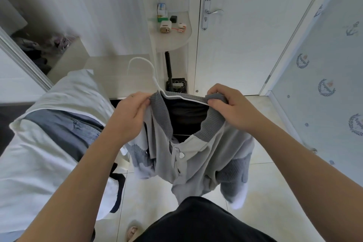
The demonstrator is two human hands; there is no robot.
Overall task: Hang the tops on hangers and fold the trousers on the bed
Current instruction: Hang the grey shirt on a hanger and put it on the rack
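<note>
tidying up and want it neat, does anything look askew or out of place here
The grey jacket hangs bunched and lopsided around the white hanger; a dark garment droops off the bed toward the floor.

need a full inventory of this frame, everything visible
jacket: 1, grey with darker ribbed collar, held up at centre
hanger: 1, white, at jacket collar, hook pointing up
bed: 1, white bedding, left
denim garment: 1, blue, lying on bed
dark garment: 1, navy or black, bed's near edge
shelf: 1, pale, beside door
power bank: 1, beige, on shelf
door: 1, white, silver handle, behind
left hand: 1, pinching collar's left side
right hand: 1, pinching collar's right side
</note>
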